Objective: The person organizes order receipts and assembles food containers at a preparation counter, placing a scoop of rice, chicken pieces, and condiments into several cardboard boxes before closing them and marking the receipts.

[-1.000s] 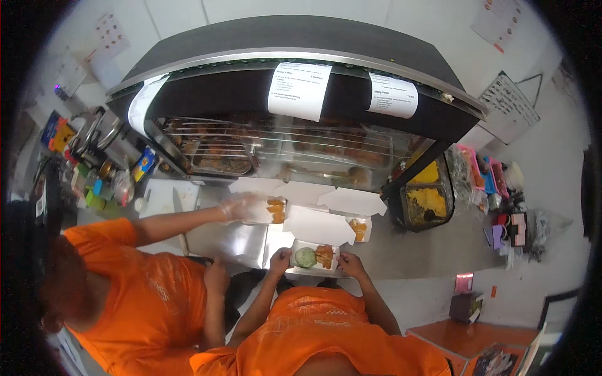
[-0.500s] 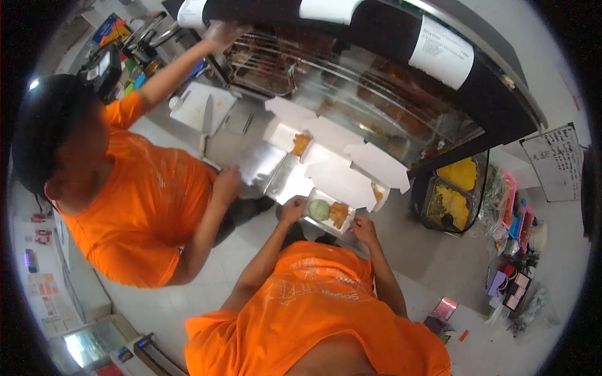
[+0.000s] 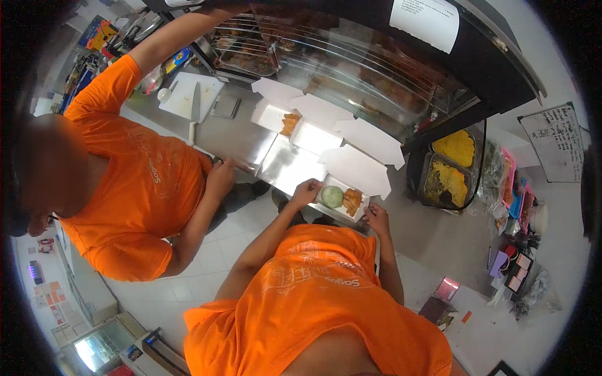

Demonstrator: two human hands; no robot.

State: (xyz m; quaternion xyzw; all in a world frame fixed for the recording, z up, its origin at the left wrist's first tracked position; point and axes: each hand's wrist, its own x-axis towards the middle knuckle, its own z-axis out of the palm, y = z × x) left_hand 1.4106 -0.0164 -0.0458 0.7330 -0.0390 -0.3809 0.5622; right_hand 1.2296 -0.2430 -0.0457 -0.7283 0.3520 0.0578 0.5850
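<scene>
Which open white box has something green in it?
The front box, held between the person's left hand and right hand: round green food lies beside orange-brown pieces. No green shows in the boxes behind it.

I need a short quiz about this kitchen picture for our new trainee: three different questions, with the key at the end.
1. Which hand is at the end of the held white box nearer to the green round food?
2. True or false: the blade of the knife lies on the white cutting board.
3. What colour is the heaped food in the black container? a) red b) yellow c) green

Key:
1. The left hand; the right hand is at the end by the golden-brown pieces.
2. True.
3. b
</scene>
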